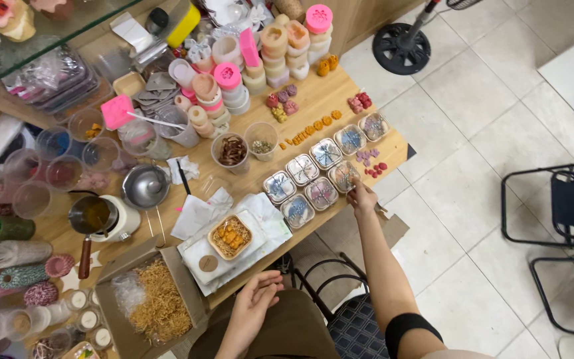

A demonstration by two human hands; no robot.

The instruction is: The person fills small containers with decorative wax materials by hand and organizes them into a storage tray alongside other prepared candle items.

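The person's right hand [361, 197] stretches out over the far edge of the wooden table [320, 90], fingertips drawn together on the rim of a small clear container [345, 175] filled with pale wax and dried blue sprigs; whether they truly pinch it or only rest on it, I cannot tell from here. That container sits at the three o'clock end of a cluster of seven like it [313, 176], packed close together, some touching. Just past it, toward two o'clock, lie loose purple and red wax pieces [370, 163]. The left hand [254, 306] hangs idle at the near table edge around six o'clock, palm up, fingers loosely curled and slightly apart, holding nothing. Beside it, toward ten o'clock, is a little wooden tray of orange shapes [229, 237] on white paper, and a cardboard box of straw-like filling [157, 306] at eight o'clock. The container looks light and rigid with smooth, likely slippery walls, and its decorated surface seems easy to mar, so I'd judge the safe hold to be on two opposite sides, below the rim, kept level.
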